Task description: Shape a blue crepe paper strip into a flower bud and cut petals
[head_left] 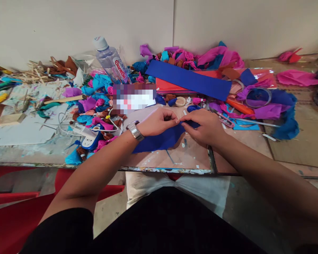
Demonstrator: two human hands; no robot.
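Note:
My left hand (159, 121), with a metal watch on its wrist, has thumb and fingertips pinched together above a dark blue sheet (160, 139). My right hand (204, 126) meets it fingertip to fingertip, its thumb and index finger also closed. The blue sheet lies under and between the hands on the worktable; whether the fingertips hold its edge or some small piece is too small to tell. Dark blue bundles (196, 108) lie just behind my right hand. Beyond the hands sits a small round container (180, 102).
A water bottle (112, 61) stands at the back. A long blue strip (188, 79) lies over orange sheets. Crumpled coloured paper surrounds a tape roll (258, 97) at right. A pink cutter (226, 121) is beside my right hand. A white-and-blue power socket (90, 139) is at left.

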